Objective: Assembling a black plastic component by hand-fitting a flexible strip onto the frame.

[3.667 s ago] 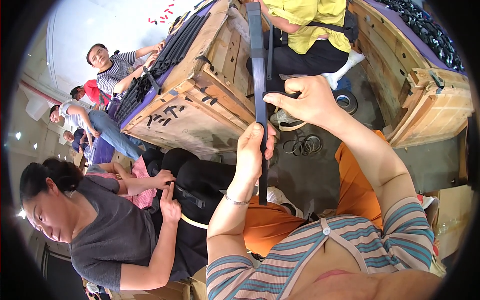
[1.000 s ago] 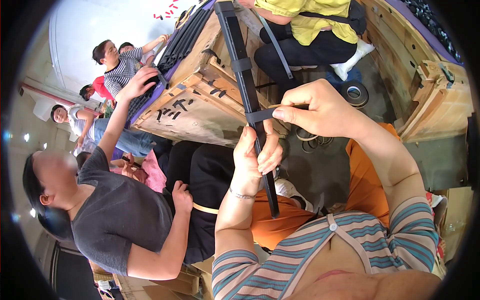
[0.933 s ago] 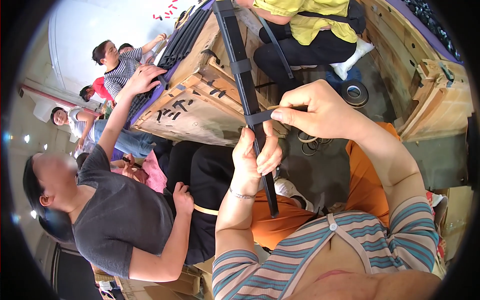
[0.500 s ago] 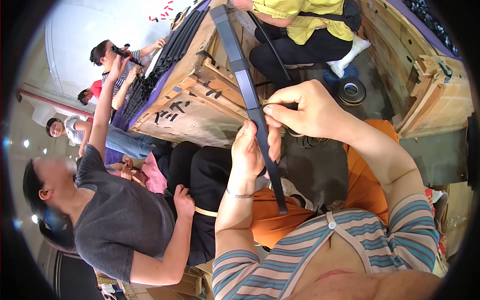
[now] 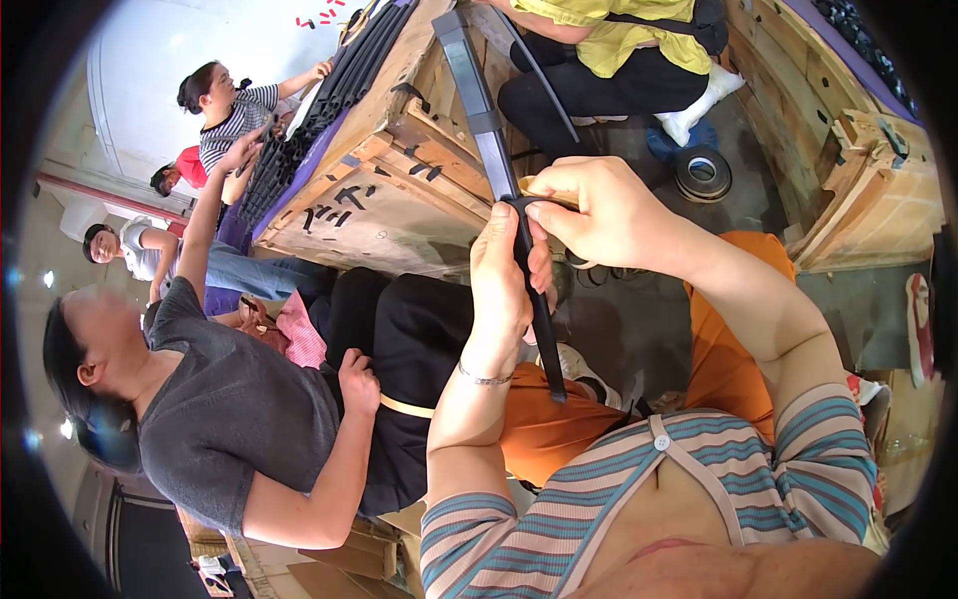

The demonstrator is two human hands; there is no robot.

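A long, straight black bar (image 5: 477, 110) slants from the wooden crate down toward my lap, with raised bands around its upper part. My left hand (image 5: 497, 265) is wrapped around its lower middle, thumb along the near side. Close beside it, my right hand (image 5: 614, 210) pinches a black tape strip (image 5: 533, 203) that meets the bar just above the left thumb. Below the right hand shows part of a round, ring-like edge, mostly hidden. The bar's lower end hangs free over my orange trousers (image 5: 559, 444).
A black tape roll (image 5: 703, 176) lies on the floor beyond my right hand. The wooden crate (image 5: 389, 200) ahead carries many black tubes (image 5: 349, 85). A co-worker in grey (image 5: 239, 429) sits close at my left; another in yellow (image 5: 649, 40) sits opposite. A second crate (image 5: 858, 200) stands at right.
The bar has slid up slightly between my hands, so its lower end sits higher. My right hand has moved a little up and left, nearer the left thumb. The grey-shirted co-worker's raised arm has lowered.
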